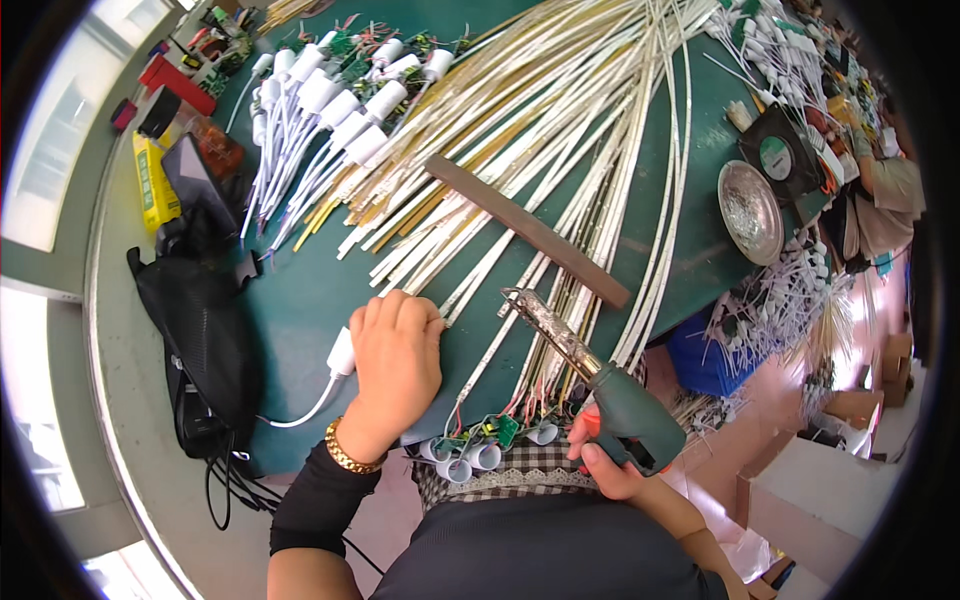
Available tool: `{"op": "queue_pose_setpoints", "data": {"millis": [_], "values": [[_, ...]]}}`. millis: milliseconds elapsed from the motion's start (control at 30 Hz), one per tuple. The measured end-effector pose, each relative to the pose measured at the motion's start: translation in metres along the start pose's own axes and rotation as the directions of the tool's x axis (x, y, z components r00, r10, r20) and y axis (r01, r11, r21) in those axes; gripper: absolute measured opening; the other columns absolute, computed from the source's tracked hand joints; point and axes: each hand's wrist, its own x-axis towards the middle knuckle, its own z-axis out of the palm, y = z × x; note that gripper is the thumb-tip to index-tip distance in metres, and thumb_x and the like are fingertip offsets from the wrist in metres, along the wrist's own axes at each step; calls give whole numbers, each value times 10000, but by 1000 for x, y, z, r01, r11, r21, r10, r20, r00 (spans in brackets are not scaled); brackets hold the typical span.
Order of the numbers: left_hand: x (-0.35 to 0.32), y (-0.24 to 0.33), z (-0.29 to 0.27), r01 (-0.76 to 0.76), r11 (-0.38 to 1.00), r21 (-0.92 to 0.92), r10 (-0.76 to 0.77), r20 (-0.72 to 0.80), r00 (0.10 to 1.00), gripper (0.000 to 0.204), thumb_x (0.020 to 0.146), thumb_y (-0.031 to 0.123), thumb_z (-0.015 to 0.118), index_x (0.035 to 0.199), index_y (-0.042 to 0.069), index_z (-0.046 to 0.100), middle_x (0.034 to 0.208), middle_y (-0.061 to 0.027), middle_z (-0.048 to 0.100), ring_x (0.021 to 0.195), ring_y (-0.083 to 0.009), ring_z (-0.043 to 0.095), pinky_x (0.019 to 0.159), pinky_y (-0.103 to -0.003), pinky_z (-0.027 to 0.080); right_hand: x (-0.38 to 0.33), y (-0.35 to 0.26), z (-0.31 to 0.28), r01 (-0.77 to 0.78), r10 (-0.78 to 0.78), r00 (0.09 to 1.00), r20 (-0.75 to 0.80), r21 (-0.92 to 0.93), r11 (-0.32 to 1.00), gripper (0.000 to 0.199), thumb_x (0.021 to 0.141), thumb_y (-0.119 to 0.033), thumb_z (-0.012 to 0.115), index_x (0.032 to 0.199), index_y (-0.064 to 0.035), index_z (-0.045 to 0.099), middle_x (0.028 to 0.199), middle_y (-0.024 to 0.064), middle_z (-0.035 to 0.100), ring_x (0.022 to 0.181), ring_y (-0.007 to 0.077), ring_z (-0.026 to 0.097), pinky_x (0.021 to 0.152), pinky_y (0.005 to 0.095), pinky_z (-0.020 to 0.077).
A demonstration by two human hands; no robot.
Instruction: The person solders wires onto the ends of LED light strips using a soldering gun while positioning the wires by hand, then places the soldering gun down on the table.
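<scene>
My left hand (398, 350) rests on the green table with its fingers curled under; whatever they grip is hidden. Just left of it lies a white cylindrical housing (343, 354) with a white cable. In my right hand (612, 472) is a dark green soldering gun (640, 420), its metal barrel and tip pointing up and left over the strips. Long thin white and yellow strips (470, 205) fan across the table, with a brown bar (530, 230) lying over them. Small green circuit boards (508, 431) and white cups (485, 457) with red wires sit at the near edge.
White housings with cables (340, 108) are heaped at the back left. A black bag (200, 350) and yellow container (155, 180) stand on the left. On the right are a metal dish (750, 212), a solder reel (776, 158) and a blue bin (700, 355). Another person (885, 200) is far right.
</scene>
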Motion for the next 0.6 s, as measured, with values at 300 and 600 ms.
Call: {"op": "queue_pose_setpoints", "data": {"millis": [300,600], "values": [[4,6,-6,-18,1000,-13,19,94,995,125,800,20,644,863,74,550,827,-67,539,791,-285,502,797,-393,354,-4,7,-4,12,-11,1000,-7,67,998,287,897,-123,621,1140,-11,517,969,71,579,798,143,609,730,301,517],[7,6,-8,4,1000,-4,-3,157,988,127,732,33,651,805,90,564,806,-66,530,787,-283,513,801,-415,358,0,20,-6,217,-183,973,138,-296,930,248,883,-121,617,1090,-11,537,921,79,600,747,124,618,684,277,520]]}}
